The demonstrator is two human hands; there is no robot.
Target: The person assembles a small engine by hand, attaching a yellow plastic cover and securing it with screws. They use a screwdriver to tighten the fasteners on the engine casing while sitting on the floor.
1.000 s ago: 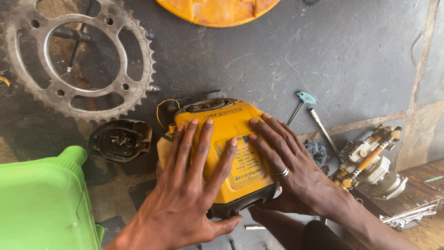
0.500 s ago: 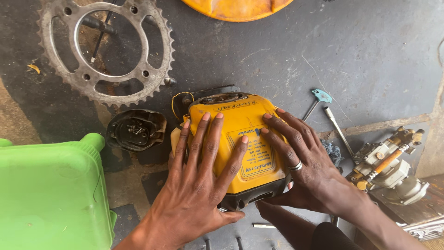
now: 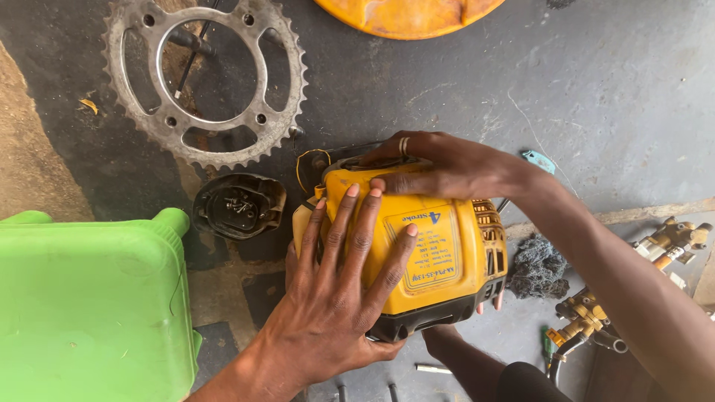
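A small yellow engine (image 3: 447,257) with a black underside lies on the dark concrete floor, its label facing up. My left hand (image 3: 335,298) lies flat on its top cover, fingers spread, and presses on it. My right hand (image 3: 439,167), a ring on one finger, reaches over from the right and grips the engine's far edge, where a black part and a thin yellow wire (image 3: 304,167) show. Part of a limb (image 3: 454,353) shows under the engine's near side. I cannot tell what it is.
A large toothed sprocket (image 3: 205,82) lies at the upper left, with a black round housing (image 3: 238,205) below it. A green plastic container (image 3: 89,298) fills the lower left. A grey wad (image 3: 536,268), brass fittings (image 3: 585,316), a blue-handled tool (image 3: 538,160) and an orange object (image 3: 410,15) lie around.
My right hand has left the engine's right side and moved across to its far edge. The left hand stays flat on the cover. The view has shifted, so things sit further right.
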